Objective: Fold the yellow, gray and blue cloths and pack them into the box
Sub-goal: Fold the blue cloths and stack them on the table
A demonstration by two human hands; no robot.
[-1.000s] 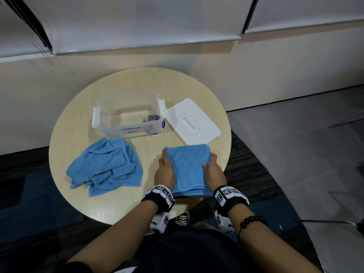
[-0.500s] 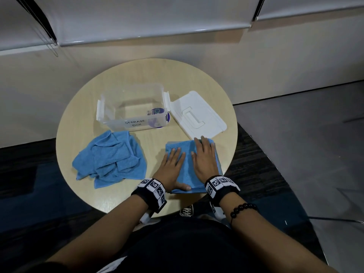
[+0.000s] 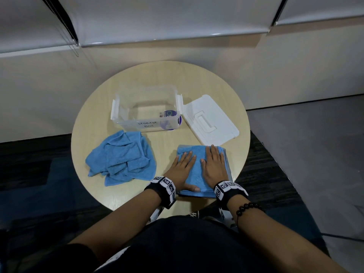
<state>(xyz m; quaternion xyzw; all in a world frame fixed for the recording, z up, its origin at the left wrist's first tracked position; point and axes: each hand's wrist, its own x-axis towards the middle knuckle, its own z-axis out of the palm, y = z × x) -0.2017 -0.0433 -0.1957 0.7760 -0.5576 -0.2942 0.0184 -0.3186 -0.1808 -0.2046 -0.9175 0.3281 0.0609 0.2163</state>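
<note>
A folded blue cloth (image 3: 197, 170) lies at the near right of the round table (image 3: 94, 123), with a greyish edge showing along its right side. My left hand (image 3: 180, 170) and my right hand (image 3: 213, 167) lie flat on top of it, fingers straight, pressing it down. A crumpled pile of blue cloths (image 3: 122, 158) sits to the left. Behind them stands the clear storage box (image 3: 120, 115), open, with a small round item inside.
The box's white lid (image 3: 210, 121) lies flat to the right of the box, just beyond the folded cloth. The cloth's near edge reaches the table's front rim. A pale wall runs behind the table; dark carpet lies around it.
A second ago my hands held the cloth's two sides. They have moved onto its top and now press flat; since half a second ago they have barely shifted.
</note>
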